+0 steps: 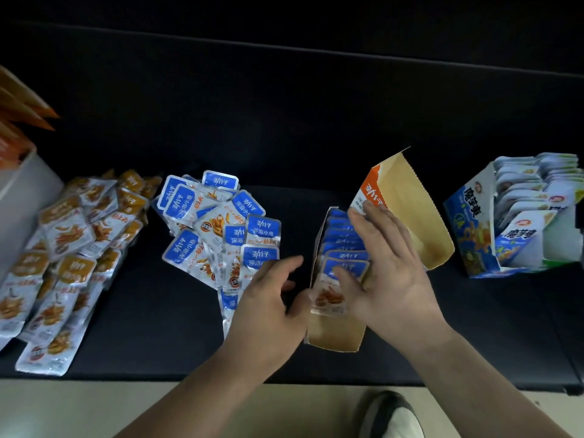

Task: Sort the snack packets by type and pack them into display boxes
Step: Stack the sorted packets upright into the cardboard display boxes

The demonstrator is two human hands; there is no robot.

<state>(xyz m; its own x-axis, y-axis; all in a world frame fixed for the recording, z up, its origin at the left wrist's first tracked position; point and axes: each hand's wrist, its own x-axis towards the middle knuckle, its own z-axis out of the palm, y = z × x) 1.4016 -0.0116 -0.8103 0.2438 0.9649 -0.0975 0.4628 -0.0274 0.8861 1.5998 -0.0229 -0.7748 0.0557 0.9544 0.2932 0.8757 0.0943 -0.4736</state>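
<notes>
A loose heap of blue-topped snack packets (218, 229) lies at the middle of the dark surface. To its right stands an open cardboard display box (335, 338) with its lid flap (407, 210) raised, and a row of blue packets (343, 245) stands inside. My right hand (388, 273) rests flat on that row, fingers spread over the packets and the flap's base. My left hand (268, 305) hovers between the heap and the box, fingers apart and holding nothing. A heap of orange-topped packets (63, 254) lies at the left.
A blue display box (474, 235) filled with white packets stands at the far right. A white box with orange packets (19, 184) sits at the far left edge. The surface's front edge runs below my arms, with pale floor and a shoe (392, 415) beneath.
</notes>
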